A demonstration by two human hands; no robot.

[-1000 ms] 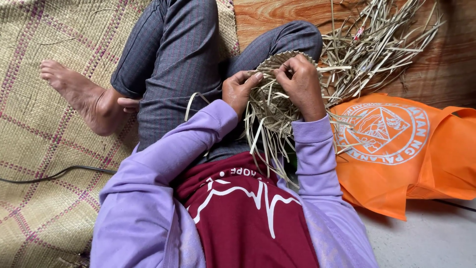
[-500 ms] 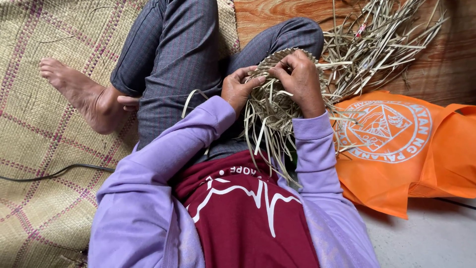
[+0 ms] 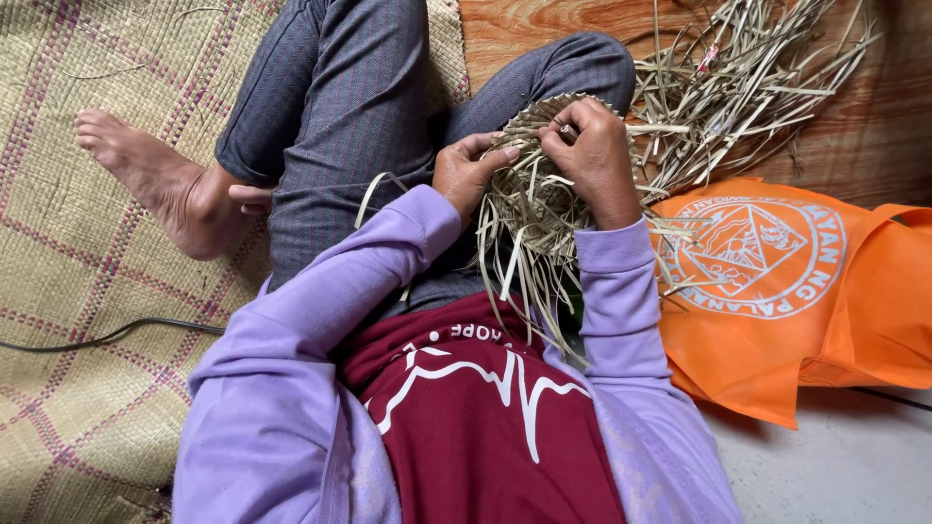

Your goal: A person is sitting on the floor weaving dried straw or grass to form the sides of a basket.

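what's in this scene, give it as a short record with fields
work piece: small round half-woven basket of dry straw strips, loose ends hanging toward the lap
left hand: left hand grips the basket's left edge
right hand: right hand pinches strips at the rim
supply: loose pile of dry straw strips on the wooden floor
beside: orange fabric bag, right of the lap
underfoot: woven checked straw mat, black cable across it

Bag point(image 3: 777, 281) right of woven basket point(image 3: 539, 194)
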